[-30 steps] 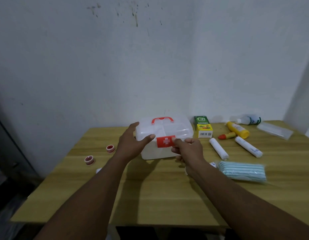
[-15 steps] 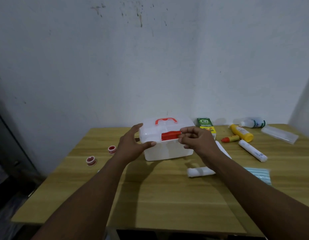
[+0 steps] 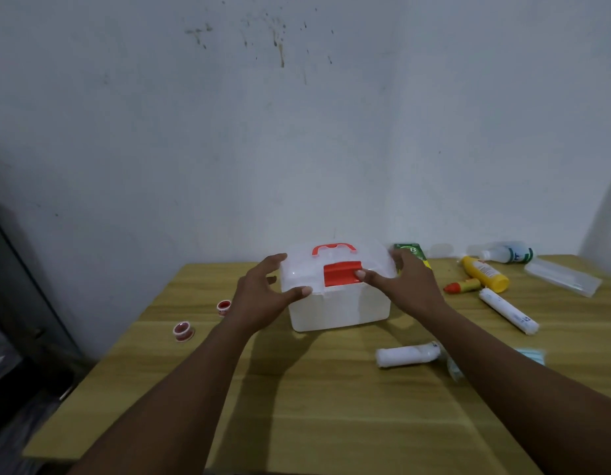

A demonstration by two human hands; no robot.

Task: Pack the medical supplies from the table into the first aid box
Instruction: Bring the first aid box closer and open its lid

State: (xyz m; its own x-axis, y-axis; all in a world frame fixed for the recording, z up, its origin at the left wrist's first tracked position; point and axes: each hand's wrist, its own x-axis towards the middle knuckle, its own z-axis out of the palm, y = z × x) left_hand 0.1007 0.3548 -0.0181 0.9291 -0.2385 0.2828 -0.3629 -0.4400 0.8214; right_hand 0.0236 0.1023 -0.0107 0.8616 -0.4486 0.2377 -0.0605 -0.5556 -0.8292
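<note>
The white first aid box (image 3: 338,308) with a clear lid and red handle (image 3: 334,249) stands at the table's back middle. Its red latch (image 3: 341,273) is flipped up. My left hand (image 3: 263,296) grips the lid's left end, thumb on the front edge. My right hand (image 3: 408,286) holds the lid's right end, thumb against the latch. Two bandage rolls (image 3: 408,354) (image 3: 507,310) lie to the right, with a yellow bottle (image 3: 483,274), a small red-capped tube (image 3: 463,286), a white bottle (image 3: 507,254), a green carton (image 3: 412,252) and two tape rolls (image 3: 183,331) (image 3: 223,307).
A clear plastic case (image 3: 562,278) lies at the far right. A blue mask pack (image 3: 533,356) peeks out from behind my right forearm. The wooden table (image 3: 331,406) meets a white wall behind; dark furniture (image 3: 19,303) stands to the left.
The red latch has been flipped up from the box front. My right hand has moved from the latch onto the lid's right end; my left hand stays on the left end.
</note>
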